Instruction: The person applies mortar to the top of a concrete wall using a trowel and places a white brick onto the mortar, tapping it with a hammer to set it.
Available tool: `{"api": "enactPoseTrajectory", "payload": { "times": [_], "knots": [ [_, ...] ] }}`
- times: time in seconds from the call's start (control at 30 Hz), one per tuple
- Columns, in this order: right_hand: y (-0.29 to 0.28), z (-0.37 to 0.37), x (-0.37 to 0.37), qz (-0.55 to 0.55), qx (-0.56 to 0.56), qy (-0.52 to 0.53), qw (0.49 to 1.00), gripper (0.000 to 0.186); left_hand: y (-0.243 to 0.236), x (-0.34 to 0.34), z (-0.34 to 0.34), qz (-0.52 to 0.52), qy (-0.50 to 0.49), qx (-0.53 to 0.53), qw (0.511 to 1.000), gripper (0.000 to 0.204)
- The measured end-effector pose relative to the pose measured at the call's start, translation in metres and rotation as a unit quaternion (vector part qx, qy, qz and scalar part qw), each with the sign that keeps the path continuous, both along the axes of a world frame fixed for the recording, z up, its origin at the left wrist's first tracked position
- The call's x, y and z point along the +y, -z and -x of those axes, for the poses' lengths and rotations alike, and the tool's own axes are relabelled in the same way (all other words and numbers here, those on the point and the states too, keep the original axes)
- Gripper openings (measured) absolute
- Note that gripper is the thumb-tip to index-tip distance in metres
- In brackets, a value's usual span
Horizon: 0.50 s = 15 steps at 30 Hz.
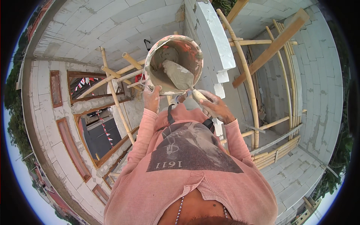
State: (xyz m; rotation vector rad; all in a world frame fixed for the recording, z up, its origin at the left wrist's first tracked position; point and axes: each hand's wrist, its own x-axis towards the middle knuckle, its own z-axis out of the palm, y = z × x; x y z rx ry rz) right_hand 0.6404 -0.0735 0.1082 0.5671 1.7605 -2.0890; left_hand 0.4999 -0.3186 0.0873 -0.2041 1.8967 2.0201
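Observation:
My left hand (152, 99) is closed on the near left rim of a mortar-smeared bucket (190, 45), which tilts so that its inside faces me. Grey mortar (165, 54) coats the bottom and sides, with reddish patches of the wall showing through. Inside lies the mortar-covered blade of a trowel (177, 74). Its pale handle crosses the near right rim, and the fingers of my right hand (216, 106) are wrapped round it. Part of the bucket's outside is hidden.
A light block wall (213, 33) with a stepped end rises just right of the bucket. Bamboo scaffold poles (245, 71) and a slanting wooden plank (272, 48) stand beyond it. On the left are more bamboo poles (112, 86) and wooden window frames (75, 150) set in a block wall.

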Motion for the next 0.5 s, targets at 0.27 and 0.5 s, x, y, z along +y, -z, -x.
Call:
{"api": "enactPoseTrajectory", "payload": {
  "times": [0.27,0.5],
  "knots": [
    [0.02,0.026,0.023,0.286,-0.041,0.087,0.953,0.061,0.016,0.04,0.056,-0.088,0.012,-0.129,0.988,0.045],
    [0.007,0.079,0.066,0.289,-0.077,0.11,0.948,0.055,0.046,0.094,0.1,-0.125,-0.001,-0.168,0.978,0.043]
  ]
}}
